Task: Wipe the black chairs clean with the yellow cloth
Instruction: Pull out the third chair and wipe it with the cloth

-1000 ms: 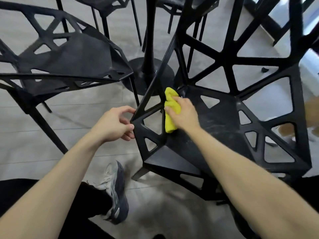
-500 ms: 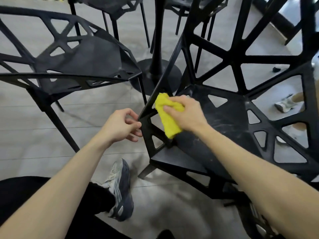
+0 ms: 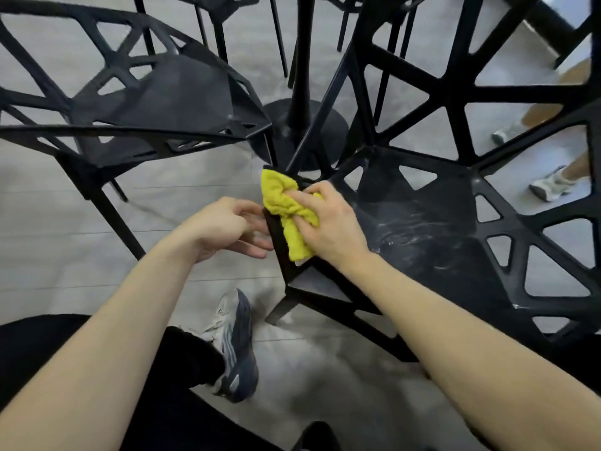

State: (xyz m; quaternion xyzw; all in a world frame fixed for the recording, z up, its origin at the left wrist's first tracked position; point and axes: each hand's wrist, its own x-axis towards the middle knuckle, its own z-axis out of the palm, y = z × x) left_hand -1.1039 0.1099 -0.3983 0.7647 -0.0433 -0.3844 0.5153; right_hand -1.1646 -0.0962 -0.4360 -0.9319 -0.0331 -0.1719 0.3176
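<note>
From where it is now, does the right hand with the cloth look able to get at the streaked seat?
Probably yes. The right hand holds the cloth at the chair's front corner, and the streaked seat lies right beside it with nothing lying on it.

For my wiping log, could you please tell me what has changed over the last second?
The right hand slid the yellow cloth from the seat's inner corner out onto the chair edge. The left hand stayed at that edge, and the cloth stayed gripped.
</note>
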